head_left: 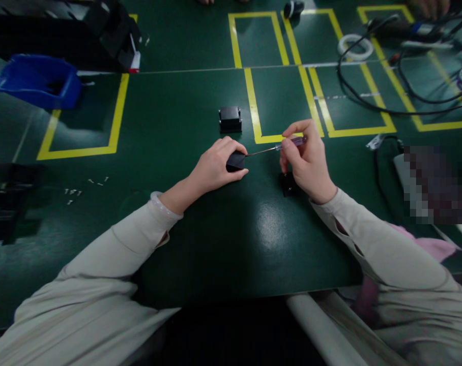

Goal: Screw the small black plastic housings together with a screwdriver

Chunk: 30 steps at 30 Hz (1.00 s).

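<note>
My left hand (221,162) grips a small black block-shaped part (235,161) against the green table, thumb on the near side and fingers over the far side. In my right hand (307,162) is a screwdriver (292,144) with a clear purplish handle, held by the fingertips. Its thin shaft points left, and the tip meets the right side of the black part. Under my right hand lies another black piece (289,184), partly covered by the fingers. Beyond my left hand stands a black box-like part (230,119) with small metal bits at its sides.
Several loose screws (73,192) lie at the left. Behind them are a blue bin (40,81) and black parts. At the right are black cables (368,99), a white ring (355,47) and a pixelated object (437,188). Another person's hand (431,7) shows at the far right.
</note>
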Each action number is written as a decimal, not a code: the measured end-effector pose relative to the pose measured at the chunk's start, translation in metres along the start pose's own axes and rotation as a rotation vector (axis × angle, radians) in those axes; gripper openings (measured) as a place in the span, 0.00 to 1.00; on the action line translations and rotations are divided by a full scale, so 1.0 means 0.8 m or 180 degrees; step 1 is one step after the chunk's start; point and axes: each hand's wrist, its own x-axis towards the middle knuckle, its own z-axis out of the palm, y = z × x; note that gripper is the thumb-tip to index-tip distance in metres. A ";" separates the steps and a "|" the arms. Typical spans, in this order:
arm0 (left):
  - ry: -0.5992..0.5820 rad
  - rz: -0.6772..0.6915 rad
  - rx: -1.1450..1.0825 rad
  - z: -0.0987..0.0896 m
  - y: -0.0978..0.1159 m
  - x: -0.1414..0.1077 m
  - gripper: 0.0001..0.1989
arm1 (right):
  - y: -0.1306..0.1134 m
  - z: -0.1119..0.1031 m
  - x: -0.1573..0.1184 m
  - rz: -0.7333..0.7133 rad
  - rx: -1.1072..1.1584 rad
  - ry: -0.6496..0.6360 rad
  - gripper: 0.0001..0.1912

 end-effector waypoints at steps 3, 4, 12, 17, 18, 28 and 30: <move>-0.0002 -0.0016 0.0012 0.000 0.000 0.000 0.14 | 0.001 0.000 0.000 0.0002 0.0045 0.0001 0.16; 0.0000 -0.0014 0.0012 0.000 0.000 0.000 0.14 | 0.001 0.000 0.000 0.0002 0.0041 0.0002 0.16; 0.0046 0.0038 0.0005 0.001 0.000 -0.001 0.14 | 0.000 -0.001 0.001 0.0009 -0.0018 -0.0006 0.17; 0.0038 0.0029 0.0012 0.001 0.000 -0.001 0.15 | -0.001 0.000 0.000 0.0022 0.0037 -0.0033 0.16; 0.0032 0.0021 0.0009 0.001 0.000 -0.001 0.15 | -0.001 0.000 0.000 0.0031 -0.0011 -0.0036 0.17; 0.0050 0.0065 0.0001 0.001 -0.001 0.000 0.15 | -0.002 0.001 0.001 -0.0019 0.0010 0.0027 0.17; 0.0053 0.0061 -0.0002 0.001 -0.001 0.000 0.15 | -0.002 0.001 0.001 -0.0002 -0.0014 0.0025 0.18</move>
